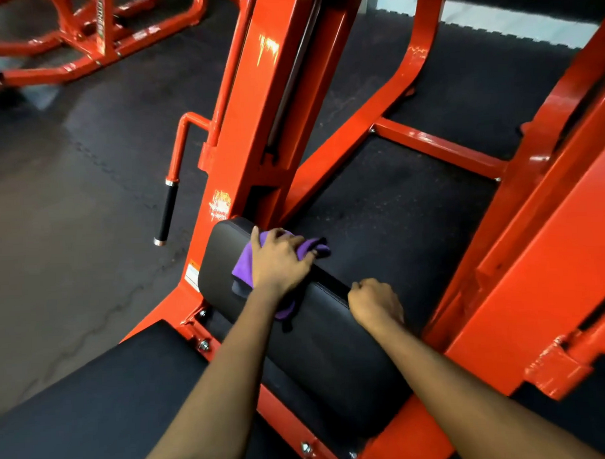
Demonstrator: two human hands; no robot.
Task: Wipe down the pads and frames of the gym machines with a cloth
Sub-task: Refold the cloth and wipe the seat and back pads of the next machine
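Beyond the pad [333,352] rises the orange frame [242,128], and a second black cushion [94,408] lies on its near side. On the pad's top, the left hand [278,261] curls over the bunched purple cloth [242,269] and presses it down. The right hand [374,302] grips the pad's far edge, near the cloth. Long, firm strokes along the pad would likely serve best, though the right hand blocks that path. A black-gripped handle [166,213] hangs left of the pad, well apart.

Gym: orange machine frames [242,104], rubber flooring [86,161]
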